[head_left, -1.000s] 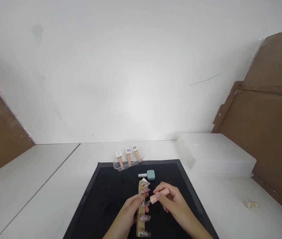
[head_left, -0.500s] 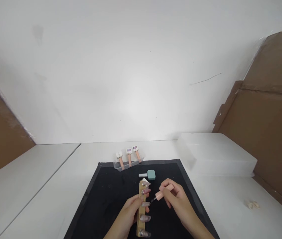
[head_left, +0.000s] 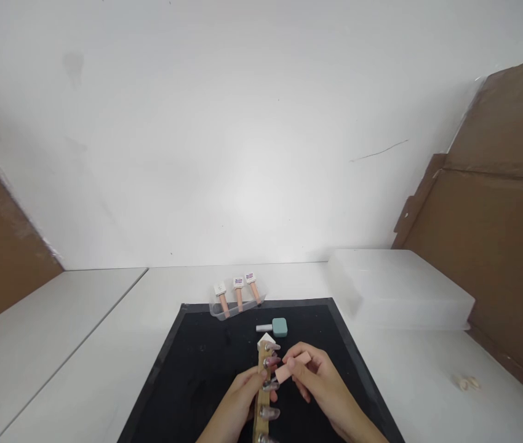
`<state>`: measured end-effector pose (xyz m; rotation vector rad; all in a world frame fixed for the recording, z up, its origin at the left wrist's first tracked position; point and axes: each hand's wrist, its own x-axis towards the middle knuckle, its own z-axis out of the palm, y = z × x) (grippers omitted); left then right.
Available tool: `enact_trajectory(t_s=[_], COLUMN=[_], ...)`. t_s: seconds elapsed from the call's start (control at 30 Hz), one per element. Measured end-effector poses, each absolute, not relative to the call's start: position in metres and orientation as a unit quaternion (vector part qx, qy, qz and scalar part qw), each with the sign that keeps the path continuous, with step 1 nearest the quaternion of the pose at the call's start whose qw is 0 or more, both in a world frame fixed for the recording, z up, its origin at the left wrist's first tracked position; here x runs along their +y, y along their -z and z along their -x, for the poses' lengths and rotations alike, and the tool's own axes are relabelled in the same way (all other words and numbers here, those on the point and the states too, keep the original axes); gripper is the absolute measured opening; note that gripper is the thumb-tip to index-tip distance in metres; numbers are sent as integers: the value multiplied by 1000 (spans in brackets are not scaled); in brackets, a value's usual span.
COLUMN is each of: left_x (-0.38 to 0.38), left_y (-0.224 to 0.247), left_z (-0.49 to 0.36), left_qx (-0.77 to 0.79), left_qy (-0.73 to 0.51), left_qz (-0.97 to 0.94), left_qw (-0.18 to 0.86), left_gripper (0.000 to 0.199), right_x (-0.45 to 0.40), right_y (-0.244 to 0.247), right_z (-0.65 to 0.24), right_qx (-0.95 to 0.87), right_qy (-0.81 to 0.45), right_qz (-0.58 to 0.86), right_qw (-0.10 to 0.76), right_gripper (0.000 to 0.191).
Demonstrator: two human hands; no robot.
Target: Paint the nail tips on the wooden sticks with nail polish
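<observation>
My left hand (head_left: 244, 394) grips a wooden strip (head_left: 262, 400) that carries several false nails in a row, their tips pointing right. One of them, near the top, is a pinkish false nail (head_left: 272, 361). Between the thumb and fingers of my right hand (head_left: 319, 381) is a nail polish brush (head_left: 293, 368) with a pink cap handle. Its tip is at the middle false nail (head_left: 271, 386); whether bristles and nail touch is too small to tell. A white bottle (head_left: 266, 340) shows behind the strip's upper end, partly hidden.
A green-capped bottle (head_left: 279, 327) lies on the black mat (head_left: 197, 357). Three pink-handled bottles lean in a clear tray (head_left: 218, 315) behind it. To the right stand a translucent white box (head_left: 404, 289) and small pale rings (head_left: 468, 383).
My right hand has moved left and slightly down, bringing the brush from beside the strip onto the middle nail. The strip sits a little lower in view.
</observation>
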<state>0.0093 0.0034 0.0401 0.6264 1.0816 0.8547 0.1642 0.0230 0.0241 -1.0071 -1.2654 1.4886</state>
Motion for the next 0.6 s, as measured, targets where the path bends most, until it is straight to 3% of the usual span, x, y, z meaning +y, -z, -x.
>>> enact_trajectory(t_s=[0.13,0.33,0.6], left_x=[5,1,-3], left_y=[-32,-39,-47], left_z=[-9,-9,-11], left_qx=[495,491,487], left_qy=[-389,-392,-398], left_qz=[-292,-292,-296], left_qw=[720,722,719], left_gripper=[64,47,46], right_x=[23,22,22], right_y=[-23,-27,-26], right_z=[-164,-163,-165], right_qx=[-515,-517,-517], right_qy=[-602,-601,-596], right_qz=[410,421,428], right_qw=[452,440,441], right_gripper=[46,45,44])
